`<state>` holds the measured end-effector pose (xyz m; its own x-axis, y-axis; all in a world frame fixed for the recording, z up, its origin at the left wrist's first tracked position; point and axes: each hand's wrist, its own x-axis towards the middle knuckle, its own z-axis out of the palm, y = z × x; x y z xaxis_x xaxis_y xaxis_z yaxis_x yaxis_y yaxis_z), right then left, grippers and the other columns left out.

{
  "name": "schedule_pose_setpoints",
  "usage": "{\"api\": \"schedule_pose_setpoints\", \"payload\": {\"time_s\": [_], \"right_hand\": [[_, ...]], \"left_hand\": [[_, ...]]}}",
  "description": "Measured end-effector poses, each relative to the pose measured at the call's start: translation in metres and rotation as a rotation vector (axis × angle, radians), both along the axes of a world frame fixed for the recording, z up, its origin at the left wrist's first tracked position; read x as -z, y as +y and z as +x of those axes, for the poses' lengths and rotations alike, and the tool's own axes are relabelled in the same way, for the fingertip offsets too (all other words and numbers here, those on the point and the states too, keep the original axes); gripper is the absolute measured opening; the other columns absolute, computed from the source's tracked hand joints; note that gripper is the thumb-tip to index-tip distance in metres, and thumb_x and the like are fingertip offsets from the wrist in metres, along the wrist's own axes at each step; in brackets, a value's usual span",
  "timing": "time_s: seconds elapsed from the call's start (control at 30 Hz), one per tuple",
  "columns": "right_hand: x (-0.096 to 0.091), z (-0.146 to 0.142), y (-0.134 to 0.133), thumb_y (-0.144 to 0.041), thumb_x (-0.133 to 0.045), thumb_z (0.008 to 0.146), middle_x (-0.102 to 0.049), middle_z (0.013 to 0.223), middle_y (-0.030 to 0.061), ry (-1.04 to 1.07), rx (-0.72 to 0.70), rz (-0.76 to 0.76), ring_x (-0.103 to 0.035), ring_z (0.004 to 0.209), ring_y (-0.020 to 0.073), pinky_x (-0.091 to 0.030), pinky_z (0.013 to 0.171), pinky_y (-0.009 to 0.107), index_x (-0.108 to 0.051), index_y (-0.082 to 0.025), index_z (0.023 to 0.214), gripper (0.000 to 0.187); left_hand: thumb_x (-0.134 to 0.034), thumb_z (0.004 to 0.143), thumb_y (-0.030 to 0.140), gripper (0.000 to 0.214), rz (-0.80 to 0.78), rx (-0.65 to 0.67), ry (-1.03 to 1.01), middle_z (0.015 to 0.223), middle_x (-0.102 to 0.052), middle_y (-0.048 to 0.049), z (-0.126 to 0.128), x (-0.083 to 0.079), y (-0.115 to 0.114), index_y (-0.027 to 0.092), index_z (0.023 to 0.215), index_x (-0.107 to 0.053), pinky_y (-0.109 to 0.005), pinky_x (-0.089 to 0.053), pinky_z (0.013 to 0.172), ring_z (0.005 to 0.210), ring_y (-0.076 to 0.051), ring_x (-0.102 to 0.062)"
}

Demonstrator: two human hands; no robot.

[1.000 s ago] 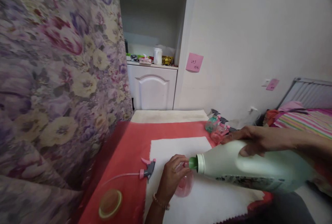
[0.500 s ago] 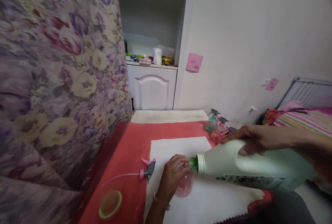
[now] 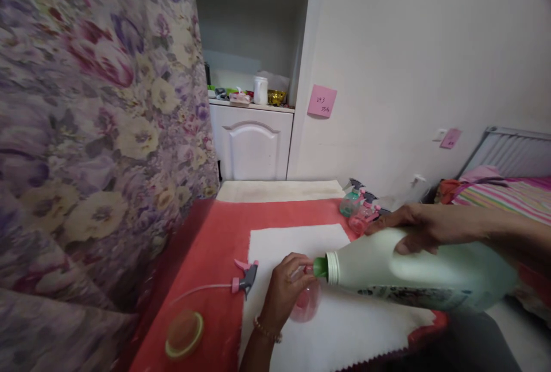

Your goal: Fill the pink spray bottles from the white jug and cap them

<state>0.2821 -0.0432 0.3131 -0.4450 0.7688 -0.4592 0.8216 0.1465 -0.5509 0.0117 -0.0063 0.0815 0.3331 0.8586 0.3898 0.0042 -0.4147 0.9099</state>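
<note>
My right hand (image 3: 415, 228) grips a big pale green jug (image 3: 413, 274) that lies tipped on its side, its green spout (image 3: 319, 267) pointing left. My left hand (image 3: 284, 289) is wrapped round a small pink bottle (image 3: 305, 303) standing on a white cloth (image 3: 340, 326), with the spout right at the bottle's mouth. A pink and grey spray head (image 3: 246, 277) with a thin tube lies on the red cover (image 3: 215, 245) just left of my left hand. Nearer the front edge sits a round cap (image 3: 184, 334).
Two small spray bottles, one teal (image 3: 349, 198) and one pink (image 3: 363, 216), stand at the far right of the red cover. A flowered curtain (image 3: 86, 131) hangs at the left. A white cabinet (image 3: 252, 142) is behind, a striped bed (image 3: 503, 194) at the right.
The view has shifted slightly down. Both hands, the jug and the pink bottle keep their places.
</note>
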Motion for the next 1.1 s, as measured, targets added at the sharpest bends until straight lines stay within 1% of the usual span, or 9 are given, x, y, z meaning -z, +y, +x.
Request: {"api": "schedule_pose_setpoints", "payload": {"time_s": [0.17, 0.4, 0.63, 0.77, 0.93, 1.1], "right_hand": [[0.001, 0.002, 0.002, -0.042, -0.065, 0.08, -0.063, 0.08, 0.001, 0.017, -0.01, -0.026, -0.056, 0.061, 0.0132, -0.042, 0.047, 0.018, -0.06, -0.027, 0.129, 0.051], [-0.003, -0.003, 0.002, -0.042, -0.064, 0.08, -0.065, 0.089, 0.0036, 0.017, -0.032, -0.028, -0.058, 0.064, 0.0142, -0.043, 0.048, 0.018, -0.06, -0.025, 0.128, 0.05], [-0.003, -0.002, 0.003, -0.04, -0.065, 0.08, -0.066, 0.092, 0.0048, 0.006, -0.03, -0.03, -0.057, 0.064, 0.0136, -0.042, 0.047, 0.017, -0.059, -0.024, 0.13, 0.053], [-0.004, -0.004, 0.003, -0.04, -0.064, 0.081, -0.066, 0.09, 0.0039, 0.008, -0.03, -0.039, -0.056, 0.062, 0.0123, -0.041, 0.047, 0.017, -0.059, -0.024, 0.129, 0.051], [-0.008, -0.008, 0.002, -0.04, -0.064, 0.08, -0.066, 0.096, 0.0043, 0.007, -0.035, -0.035, -0.06, 0.069, 0.0155, -0.043, 0.049, 0.018, -0.06, -0.024, 0.128, 0.051], [-0.009, -0.009, 0.001, -0.04, -0.065, 0.08, -0.066, 0.098, 0.0037, -0.008, -0.035, -0.032, -0.06, 0.071, 0.0157, -0.044, 0.049, 0.017, -0.062, -0.026, 0.125, 0.047]], "left_hand": [[-0.068, 0.077, 0.018, 0.014, 0.003, -0.016, 0.009, 0.094, -0.067, -0.0054, -0.001, 0.0, 0.0, 0.02, 0.09, -0.073, -0.031, -0.046, 0.086, 0.094, -0.022, -0.062], [-0.068, 0.077, 0.018, 0.014, -0.003, -0.014, 0.01, 0.095, -0.066, -0.0052, -0.002, 0.0, -0.001, 0.019, 0.09, -0.072, -0.031, -0.045, 0.087, 0.095, -0.021, -0.062], [-0.068, 0.078, 0.02, 0.014, -0.002, -0.002, 0.008, 0.095, -0.066, -0.0055, -0.002, -0.002, -0.001, 0.019, 0.091, -0.072, -0.031, -0.045, 0.087, 0.096, -0.021, -0.062], [-0.068, 0.078, 0.019, 0.013, 0.001, -0.006, 0.011, 0.095, -0.066, -0.0052, -0.001, -0.001, 0.0, 0.019, 0.09, -0.072, -0.031, -0.045, 0.087, 0.095, -0.021, -0.061], [-0.067, 0.078, 0.018, 0.014, 0.013, -0.007, 0.011, 0.095, -0.065, -0.0052, -0.001, 0.001, 0.001, 0.019, 0.091, -0.072, -0.031, -0.045, 0.086, 0.095, -0.021, -0.061], [-0.066, 0.079, 0.019, 0.014, 0.022, -0.001, 0.015, 0.096, -0.066, -0.005, -0.002, 0.002, 0.0, 0.02, 0.092, -0.072, -0.031, -0.045, 0.087, 0.096, -0.021, -0.061]]}}
